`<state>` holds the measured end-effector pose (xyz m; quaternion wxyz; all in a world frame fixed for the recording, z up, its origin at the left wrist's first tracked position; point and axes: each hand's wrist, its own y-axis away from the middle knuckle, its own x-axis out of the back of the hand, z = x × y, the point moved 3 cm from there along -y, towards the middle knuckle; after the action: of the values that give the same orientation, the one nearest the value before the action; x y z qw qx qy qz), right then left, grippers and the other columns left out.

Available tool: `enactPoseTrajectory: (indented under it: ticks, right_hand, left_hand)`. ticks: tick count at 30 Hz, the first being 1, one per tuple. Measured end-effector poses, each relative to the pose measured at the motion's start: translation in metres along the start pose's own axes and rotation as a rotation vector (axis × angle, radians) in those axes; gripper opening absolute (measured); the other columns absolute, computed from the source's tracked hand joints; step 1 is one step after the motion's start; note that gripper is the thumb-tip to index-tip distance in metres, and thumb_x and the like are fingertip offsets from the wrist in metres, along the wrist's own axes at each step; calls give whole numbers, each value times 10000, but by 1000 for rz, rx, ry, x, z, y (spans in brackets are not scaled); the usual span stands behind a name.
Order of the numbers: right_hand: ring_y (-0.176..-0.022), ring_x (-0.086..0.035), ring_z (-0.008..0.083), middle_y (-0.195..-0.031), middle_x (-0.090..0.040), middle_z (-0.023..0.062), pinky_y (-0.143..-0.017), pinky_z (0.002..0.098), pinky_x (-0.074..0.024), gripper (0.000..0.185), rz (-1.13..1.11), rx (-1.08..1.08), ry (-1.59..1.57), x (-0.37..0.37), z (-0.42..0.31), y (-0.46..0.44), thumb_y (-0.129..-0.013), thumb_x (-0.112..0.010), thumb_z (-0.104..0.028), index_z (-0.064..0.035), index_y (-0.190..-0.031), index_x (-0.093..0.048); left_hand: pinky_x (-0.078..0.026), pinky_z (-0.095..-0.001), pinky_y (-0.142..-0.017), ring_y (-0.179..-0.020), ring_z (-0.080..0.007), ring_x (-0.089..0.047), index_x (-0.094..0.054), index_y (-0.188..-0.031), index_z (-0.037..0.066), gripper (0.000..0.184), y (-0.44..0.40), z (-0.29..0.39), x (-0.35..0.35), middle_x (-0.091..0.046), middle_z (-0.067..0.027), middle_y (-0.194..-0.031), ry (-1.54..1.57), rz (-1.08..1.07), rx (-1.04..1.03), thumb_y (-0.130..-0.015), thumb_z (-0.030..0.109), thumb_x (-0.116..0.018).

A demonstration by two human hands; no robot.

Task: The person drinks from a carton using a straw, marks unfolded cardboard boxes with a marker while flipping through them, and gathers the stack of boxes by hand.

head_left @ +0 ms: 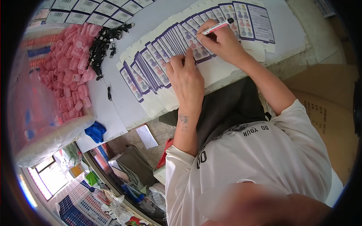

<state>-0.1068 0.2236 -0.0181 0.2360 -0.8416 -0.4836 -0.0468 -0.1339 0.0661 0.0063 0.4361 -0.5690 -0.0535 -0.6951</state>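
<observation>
A long overlapping row of flat printed box blanks point(154, 64) lies fanned across the table, with purple borders and pictures of small fans. My left hand point(186, 79) rests on the middle of this row, its index finger stretched out over the printed faces and the other fingers loosely bent. Over the right part of the row, my right hand point(222, 41) grips a white marker point(215, 28) with red print and a black end. The marker's writing tip is hidden by my fingers, so contact with a blank cannot be told.
Pink handheld fans point(71, 64) are heaped on the left, beside a pile of black cables point(101, 47). One cable point(109, 93) lies apart. Closed white boxes with barcodes point(88, 11) stand at the back left. A brown carton point(324, 109) is at the right.
</observation>
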Motion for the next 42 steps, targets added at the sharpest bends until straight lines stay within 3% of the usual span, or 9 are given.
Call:
enactPoseTrajectory:
  ticks: [8,11,17,20,26,29,42]
  right_hand:
    - [-609,-500,51,-742,-559,-7,-551,228,-404,92,18,9,20,6,-9,2,-912,-643,-100,-21,-919,-598]
    - [-602,-528,50,-739,-583,-3,-540,230,-411,93,-33,-9,6,2,-17,-1,-917,-638,-106,-22,-919,-597]
    - [-609,-548,51,-717,-586,6,-540,235,-418,105,-20,-20,-22,-5,-5,0,-920,-636,-114,-19,-908,-592]
    - [-586,-609,195,-663,-617,80,-570,315,-464,151,-15,-8,-12,-5,-5,0,-906,-638,-177,-33,-923,-596]
    - [-568,-596,205,-642,-605,85,-567,323,-460,153,-28,-20,26,-7,-2,-1,-904,-638,-177,-33,-931,-594]
    - [-603,-510,54,-742,-585,8,-550,237,-412,116,-52,-32,43,-6,-5,-1,-921,-631,-121,-10,-911,-599]
    - [-630,-510,56,-766,-573,2,-564,238,-418,108,-47,-33,-65,-5,-12,-2,-908,-648,-105,-11,-934,-602]
  left_hand:
    - [-409,-397,-804,-877,-263,-490,-699,-1162,164,409,-5,4,3,-481,-80,-927,-113,-116,-101,-803,25,-561]
    - [-433,-422,-870,-939,-301,-511,-695,-1172,152,492,-7,6,5,-521,-115,-972,-76,-178,-65,-767,-82,-544]
    - [-429,-432,-882,-971,-311,-523,-650,-1192,32,443,3,-4,2,-528,-122,-984,70,-9,31,-771,-92,-583]
    - [-432,-425,-872,-957,-310,-523,-650,-1178,16,436,4,-4,2,-528,-128,-972,36,7,44,-758,-93,-599]
    - [-434,-425,-856,-928,-304,-522,-657,-1158,7,408,4,-5,1,-526,-126,-954,12,23,13,-764,-85,-602]
    - [-435,-423,-853,-928,-301,-522,-660,-1159,9,408,4,-5,1,-526,-124,-955,0,12,14,-764,-83,-606]
    - [-430,-395,-841,-882,-269,-507,-714,-1137,200,456,-5,3,8,-502,-88,-922,-138,-117,-75,-784,-29,-538]
